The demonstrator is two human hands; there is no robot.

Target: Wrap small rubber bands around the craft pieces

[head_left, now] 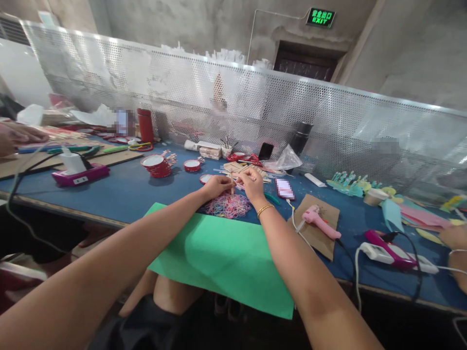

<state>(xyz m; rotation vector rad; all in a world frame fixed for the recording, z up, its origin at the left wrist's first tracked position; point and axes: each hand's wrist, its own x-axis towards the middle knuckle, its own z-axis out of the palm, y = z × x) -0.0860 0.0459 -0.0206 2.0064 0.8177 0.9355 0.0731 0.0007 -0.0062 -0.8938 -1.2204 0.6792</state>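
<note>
My left hand (219,185) pinches a thin pale wooden stick (232,178) that stands nearly upright. Close beside it, my right hand (251,183) has thumb and finger pressed together near the stick. Whatever lies between those fingertips is too small to make out. Right below both hands sits a tangled heap of multicoloured thread (229,206), mostly pink, blue and purple. A green sheet (219,257) hangs from the table edge over my lap, under my forearms. Behind the hands lie flat wooden sticks (242,167), partly covered by my right hand.
Red-rimmed round pieces (158,167) are stacked left on the blue table (120,194). To the right lie a phone (284,188), a pink glue gun (321,221) on cardboard and a purple power strip (392,250) with cables. A perforated metal screen (182,92) stands behind. Another person's hand (456,238) is far right.
</note>
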